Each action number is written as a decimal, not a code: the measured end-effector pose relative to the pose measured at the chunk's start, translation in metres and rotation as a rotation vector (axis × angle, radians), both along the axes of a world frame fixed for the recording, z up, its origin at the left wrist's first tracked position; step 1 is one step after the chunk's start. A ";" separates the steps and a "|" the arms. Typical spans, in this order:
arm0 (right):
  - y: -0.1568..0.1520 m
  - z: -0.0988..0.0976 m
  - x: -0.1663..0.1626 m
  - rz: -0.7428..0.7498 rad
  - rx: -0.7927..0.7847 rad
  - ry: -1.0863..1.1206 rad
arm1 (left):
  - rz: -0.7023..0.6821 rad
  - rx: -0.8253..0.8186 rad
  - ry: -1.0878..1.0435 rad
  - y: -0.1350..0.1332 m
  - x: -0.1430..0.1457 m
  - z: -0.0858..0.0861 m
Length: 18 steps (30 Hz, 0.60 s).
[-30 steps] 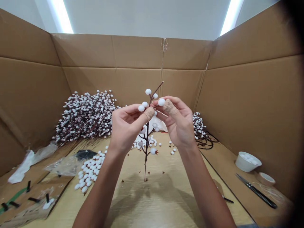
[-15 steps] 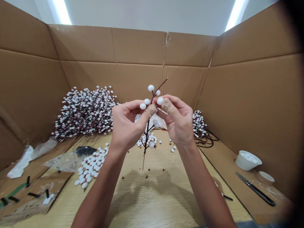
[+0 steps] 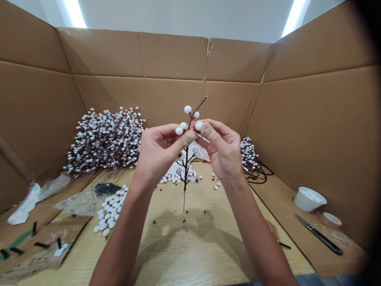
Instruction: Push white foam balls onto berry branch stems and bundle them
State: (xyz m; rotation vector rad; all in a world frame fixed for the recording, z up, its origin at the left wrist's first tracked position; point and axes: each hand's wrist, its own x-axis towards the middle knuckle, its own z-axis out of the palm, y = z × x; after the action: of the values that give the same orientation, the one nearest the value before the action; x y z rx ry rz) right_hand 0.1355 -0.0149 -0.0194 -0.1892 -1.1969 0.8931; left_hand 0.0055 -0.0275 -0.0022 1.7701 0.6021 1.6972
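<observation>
Two hands, one branch [image 3: 186, 169], dead centre of the frame, and it stands nearly upright, bare top end slanting up to the right! Left hand [image 3: 160, 153] has the dark stem pinched between thumb and fingers; right hand [image 3: 224, 151], just beside it, grips a white ball [image 3: 199, 126] at thumb and fingertips, close by the stem, though whether ball and twig touch, you cannot tell.

Below the thin lower tip, open room: bare tabletop [image 3: 190, 250] runs between the forearms to the bottom of the frame, just a few brown star-shaped bits [image 3: 184, 221] dotted across it. Behind the branch, loose balls [image 3: 174, 176] crowd the middle; tighter on the left, where a second spread of balls [image 3: 108, 210] sits near the left forearm, a clear plastic bag [image 3: 79, 204] beside it.

Further out, a big heap of berry branches [image 3: 110, 143] fills the left, a smaller bunch [image 3: 249, 155] stands right of the right hand. Lower right, past the tabletop's edge: white cup [image 3: 308, 201], tape roll [image 3: 331, 219], black-handled tool [image 3: 324, 237]. Cardboard walls [image 3: 166, 55] hem in left, back and right.
</observation>
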 end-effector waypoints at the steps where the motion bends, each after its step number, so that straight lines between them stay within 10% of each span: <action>1: 0.000 0.001 0.001 0.000 -0.005 -0.002 | -0.035 -0.020 0.023 0.001 -0.003 0.001; 18: -0.007 -0.006 -0.007 -0.013 0.020 -0.275 | -0.027 -0.009 0.071 0.007 -0.032 0.011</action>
State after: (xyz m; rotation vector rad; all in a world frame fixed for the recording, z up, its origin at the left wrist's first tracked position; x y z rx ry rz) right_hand 0.1282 -0.0216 -0.0253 -0.3110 -1.4576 0.8615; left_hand -0.0269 -0.0208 0.0083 1.8311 0.6130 1.6166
